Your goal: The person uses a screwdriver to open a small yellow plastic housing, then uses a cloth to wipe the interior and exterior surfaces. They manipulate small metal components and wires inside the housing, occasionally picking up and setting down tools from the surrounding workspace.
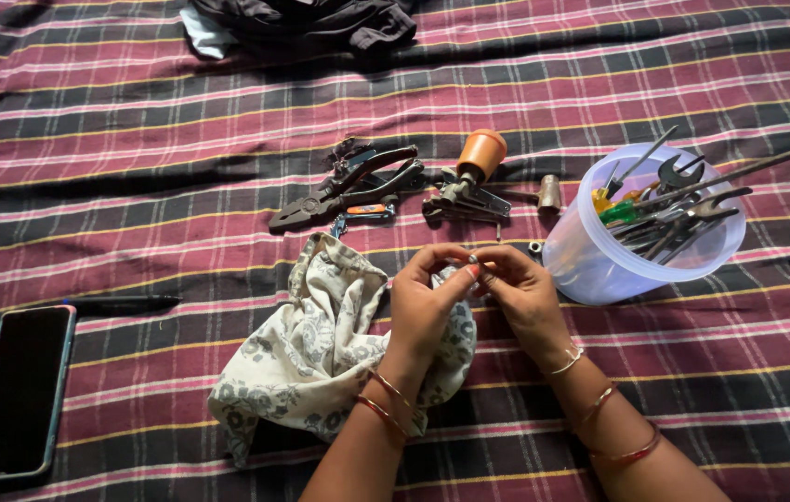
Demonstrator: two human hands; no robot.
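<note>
Both hands, left hand (pixel 426 302) and right hand (pixel 518 290), are pinching a tiny metal part (pixel 473 259) above the cloth (pixel 321 353) (mid-bedsheet (pixel 135 139)). A slipping pinch could be dropping it into the folds.

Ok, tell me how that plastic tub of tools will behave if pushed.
The plastic tub probably tips easily: it already leans, and long tools overhang its rim. It likely feels heavy, packed with metal. On the soft checked cloth it would likely drag, not slide.
</note>
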